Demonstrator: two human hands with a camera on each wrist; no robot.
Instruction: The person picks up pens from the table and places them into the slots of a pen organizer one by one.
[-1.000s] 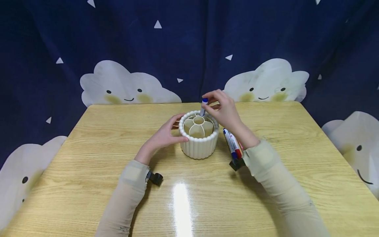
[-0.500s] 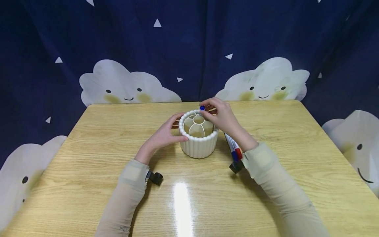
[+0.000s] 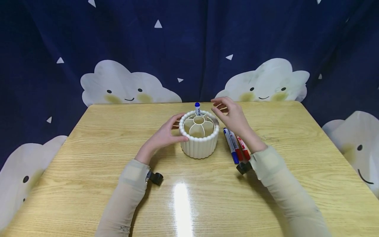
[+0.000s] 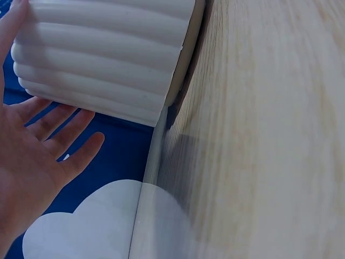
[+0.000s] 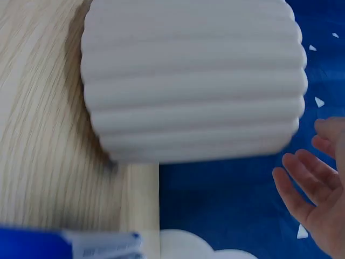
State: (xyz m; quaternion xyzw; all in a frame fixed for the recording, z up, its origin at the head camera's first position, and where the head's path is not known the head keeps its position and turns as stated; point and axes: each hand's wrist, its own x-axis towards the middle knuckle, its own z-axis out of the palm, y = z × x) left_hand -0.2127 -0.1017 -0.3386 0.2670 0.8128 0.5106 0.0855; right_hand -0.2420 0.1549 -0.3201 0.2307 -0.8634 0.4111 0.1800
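A cream ribbed pen holder with a beaded rim and petal-shaped compartments stands upright on the table. Its left side is held by my left hand, thumb at the front of the rim and fingers toward the back. In a rear compartment a blue-capped marker stands upright, its lower part hidden. My right hand is just right of the holder, apart from it, with loosely bent fingers and nothing in them. In the right wrist view this hand appears beside the ribbed wall.
On the wooden table, right of the holder, lie a blue marker and two red markers, one of them the outer red marker. They lie close together beneath my right forearm. A dark blue curtain with clouds hangs behind the table's far edge.
My right hand has lowered the blue-capped marker into a rear compartment, let go of it and moved away to the right. The left hand has stayed on the holder.
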